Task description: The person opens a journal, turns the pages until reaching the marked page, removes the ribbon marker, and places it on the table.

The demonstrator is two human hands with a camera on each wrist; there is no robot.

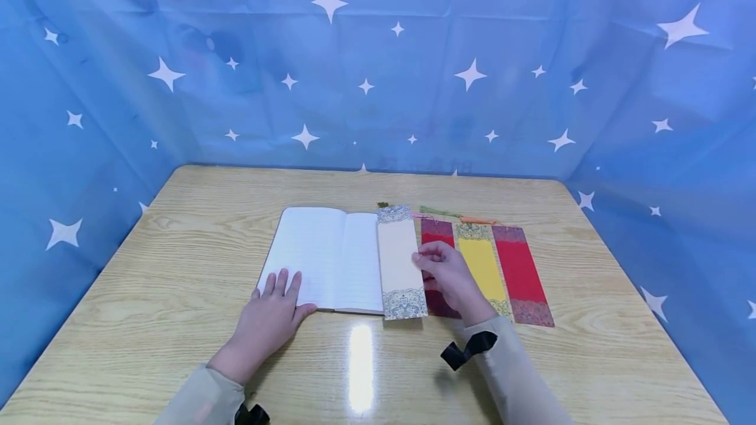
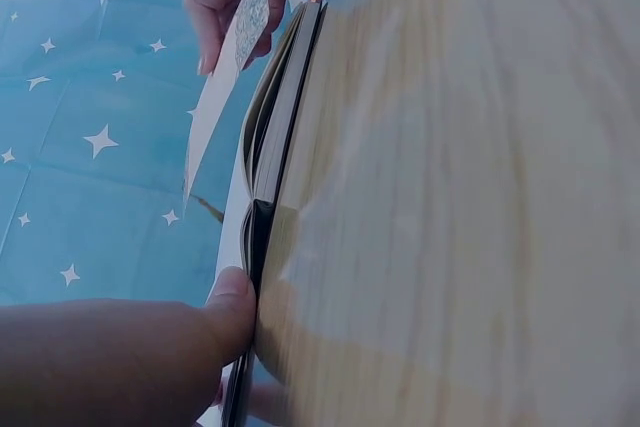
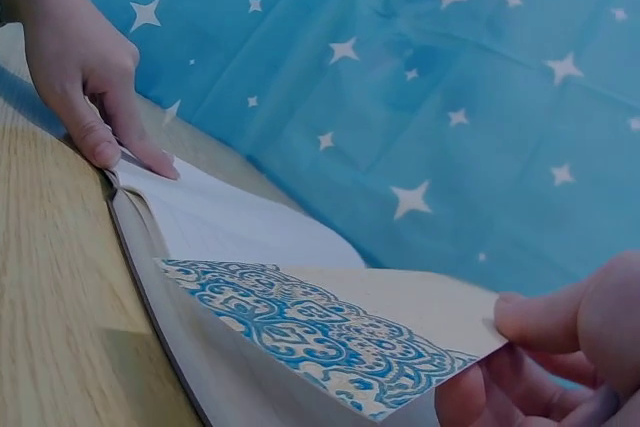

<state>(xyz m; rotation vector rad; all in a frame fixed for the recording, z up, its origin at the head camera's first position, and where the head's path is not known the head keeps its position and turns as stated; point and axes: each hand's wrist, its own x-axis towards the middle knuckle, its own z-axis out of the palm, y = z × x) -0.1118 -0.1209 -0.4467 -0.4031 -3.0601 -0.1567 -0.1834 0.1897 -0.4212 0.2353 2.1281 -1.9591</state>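
An open notebook (image 1: 313, 258) with lined pages lies on the table. My left hand (image 1: 268, 317) rests on the lower part of its left page, fingers spread, the thumb by the bottom edge. Over the right page's outer edge, my right hand (image 1: 445, 274) pinches a cream bookmark (image 1: 401, 254) by its right side, between thumb and fingers. Blue patterned bands decorate both ends of it; the right wrist view shows the patterned end (image 3: 330, 332) tilted above the page. A dark tassel (image 1: 382, 204) shows at its top.
Right of the notebook lie a red bookmark (image 1: 437, 231), partly covered by my right hand, a yellow bookmark (image 1: 481, 261) and another red bookmark (image 1: 521, 264). Green and orange tassels (image 1: 478, 220) lie along their tops. A blue star-patterned curtain (image 1: 378, 117) surrounds the wooden table (image 1: 195, 267).
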